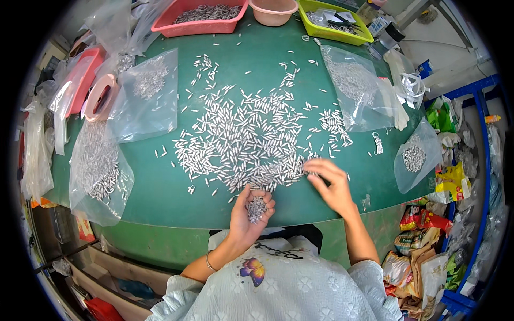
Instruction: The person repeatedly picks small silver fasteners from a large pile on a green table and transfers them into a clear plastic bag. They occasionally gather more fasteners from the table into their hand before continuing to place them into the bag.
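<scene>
A broad heap of small silver spindle-shaped metal pieces [246, 134] lies across the green table [160, 198]. At the table's near edge, my left hand [243, 216] is cupped palm up, its fingers curled around a handful of small silver metal parts [257, 209]; their exact shape is too small to tell. My right hand [334, 187] reaches in at the heap's near right side. Its fingers are stretched out leftward with the thumb apart, and the fingertips touch or nearly touch the outermost pieces. Whether a piece lies under those fingertips is hidden.
Clear plastic bags of small metal parts lie at the left [152, 107], lower left [101, 171], right [358, 91] and far right [415, 155]. A red tray [198, 27], a pink bowl [273, 16] and a yellow-green tray [342, 35] line the back. A blue rack [482, 160] stands at right.
</scene>
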The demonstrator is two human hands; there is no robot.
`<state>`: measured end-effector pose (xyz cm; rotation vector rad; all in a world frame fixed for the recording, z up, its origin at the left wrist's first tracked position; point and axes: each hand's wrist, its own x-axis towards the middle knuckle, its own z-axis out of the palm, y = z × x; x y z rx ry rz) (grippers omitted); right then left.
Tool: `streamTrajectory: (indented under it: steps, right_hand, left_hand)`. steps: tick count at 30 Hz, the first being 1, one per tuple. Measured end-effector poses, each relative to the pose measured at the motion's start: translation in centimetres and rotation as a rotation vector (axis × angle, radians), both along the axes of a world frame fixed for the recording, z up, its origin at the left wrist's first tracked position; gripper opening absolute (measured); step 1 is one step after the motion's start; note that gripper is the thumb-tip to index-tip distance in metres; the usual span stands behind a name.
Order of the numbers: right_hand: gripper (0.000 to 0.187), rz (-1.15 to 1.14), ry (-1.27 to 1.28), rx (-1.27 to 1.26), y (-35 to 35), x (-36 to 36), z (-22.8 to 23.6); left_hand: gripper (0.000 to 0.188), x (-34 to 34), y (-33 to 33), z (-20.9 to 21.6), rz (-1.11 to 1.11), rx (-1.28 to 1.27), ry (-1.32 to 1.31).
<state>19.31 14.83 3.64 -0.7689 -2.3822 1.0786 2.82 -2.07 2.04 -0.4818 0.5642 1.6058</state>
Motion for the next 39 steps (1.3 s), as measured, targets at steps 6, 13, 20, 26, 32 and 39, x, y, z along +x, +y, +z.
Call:
streamTrajectory:
  steps: [6, 13, 20, 26, 32, 39]
  right_hand:
    - [0.02, -0.197, -0.004, 0.22, 3.0, -0.7, -1.5]
    - [0.019, -0.166, -0.151, 0.437, 2.0, -0.5, -2.1]
    - [0.013, -0.212, 0.015, 0.16, 1.2, 0.3, -1.1]
    - [0.011, -0.305, -0.047, 0.191, 1.3, 2.0, -1.6]
    - [0.026, -0.303, -0.108, 0.43, 1.2, 0.1, -1.4]
    - [0.013, -0.243, -0.218, 0.525, 0.7, -0.6, -2.2]
  left_hand:
    - [0.034, 1.1, -0.4, -1.0, -0.123, 0.079, -0.054]
    - [0.034, 1.7, -0.6, -1.0, -0.137, 0.1, -0.049]
    - [0.029, 2.7, 0.7, 0.8, -0.18, -0.056, -0.014]
    - [0.024, 3.4, 1.2, 0.9, -0.202, -0.084, -0.015]
    - [0.025, 3.4, 0.4, -0.6, -0.213, 0.111, -0.064]
    - [0.026, 3.5, 0.3, -1.0, -0.199, 0.123, -0.062]
